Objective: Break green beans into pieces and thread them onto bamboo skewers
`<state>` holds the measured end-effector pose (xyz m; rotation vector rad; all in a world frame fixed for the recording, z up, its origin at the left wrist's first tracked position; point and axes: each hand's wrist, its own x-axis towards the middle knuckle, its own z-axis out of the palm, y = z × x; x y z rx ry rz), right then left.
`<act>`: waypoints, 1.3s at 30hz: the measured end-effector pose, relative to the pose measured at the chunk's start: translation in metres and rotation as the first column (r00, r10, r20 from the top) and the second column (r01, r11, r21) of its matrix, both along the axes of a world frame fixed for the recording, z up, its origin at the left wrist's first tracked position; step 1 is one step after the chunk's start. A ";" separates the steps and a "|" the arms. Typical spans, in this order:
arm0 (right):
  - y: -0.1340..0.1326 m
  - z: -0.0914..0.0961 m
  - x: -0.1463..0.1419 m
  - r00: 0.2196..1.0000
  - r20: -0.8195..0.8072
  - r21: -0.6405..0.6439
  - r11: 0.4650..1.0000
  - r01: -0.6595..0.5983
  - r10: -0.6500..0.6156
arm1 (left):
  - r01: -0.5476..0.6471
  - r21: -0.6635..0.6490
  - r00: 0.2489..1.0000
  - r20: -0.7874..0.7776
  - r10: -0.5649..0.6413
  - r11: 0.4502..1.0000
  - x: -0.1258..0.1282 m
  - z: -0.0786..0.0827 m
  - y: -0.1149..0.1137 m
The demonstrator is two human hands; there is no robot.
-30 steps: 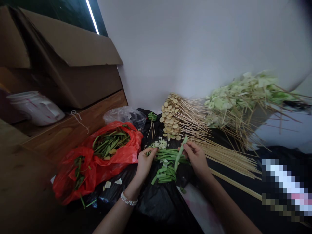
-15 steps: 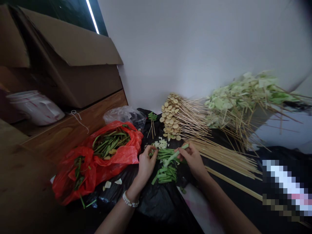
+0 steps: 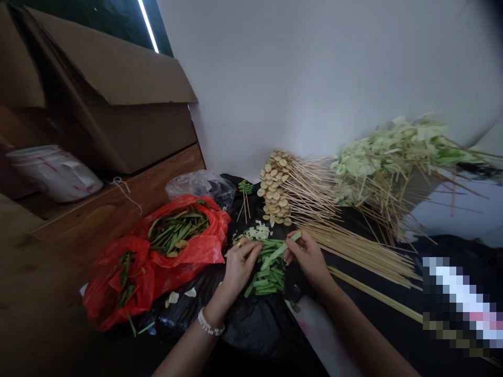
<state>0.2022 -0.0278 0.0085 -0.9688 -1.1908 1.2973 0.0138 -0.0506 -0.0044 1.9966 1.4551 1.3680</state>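
Right hand (image 3: 308, 259) pinching one long green stem (image 3: 280, 251) near its end, thumb against fingertips; left hand (image 3: 240, 267), fingers spread, at the cut green stems (image 3: 264, 285): light, close two-handed control.

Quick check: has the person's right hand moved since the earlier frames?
Yes: the right hand has shifted a little to the left in view and slightly nearer the camera, judged against the stack of skewered round tan slices.
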 end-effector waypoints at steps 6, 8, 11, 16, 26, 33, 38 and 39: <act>-0.004 -0.007 -0.004 0.993 0.114 0.028 0.999 0.017 -0.020 | 0.183 -0.015 0.954 -0.240 -0.181 0.983 0.004 -0.008 -0.003; -0.006 -0.008 -0.002 0.964 0.248 0.104 0.992 0.068 -0.092 | 0.184 -0.007 0.923 -0.342 -0.175 0.983 0.005 -0.011 -0.003; -0.008 -0.004 0.002 0.776 0.482 0.486 0.861 0.149 -0.406 | 0.159 0.016 0.879 -0.457 -0.134 0.987 0.005 -0.014 -0.002; -0.011 -0.002 0.000 0.387 0.569 0.818 0.449 -0.360 -0.725 | 0.114 0.026 0.832 -0.548 -0.081 0.993 0.007 -0.012 -0.002; -0.010 -0.013 -0.008 0.231 0.700 0.661 0.489 -0.569 -0.676 | 0.181 -0.038 0.821 -0.544 -0.172 0.983 0.004 -0.012 -0.001; -0.016 -0.018 -0.015 0.301 0.725 0.684 0.599 -0.416 -0.619 | 0.223 -0.042 0.941 -0.251 -0.227 0.974 0.010 -0.006 -0.002; -0.019 -0.023 -0.023 0.341 0.710 0.704 0.627 -0.334 -0.616 | 0.189 -0.044 0.977 -0.090 -0.192 0.981 0.015 -0.005 -0.003; -0.020 -0.024 -0.025 0.355 0.710 0.703 0.641 -0.307 -0.609 | 0.185 -0.051 0.980 -0.058 -0.188 0.981 0.016 -0.005 -0.003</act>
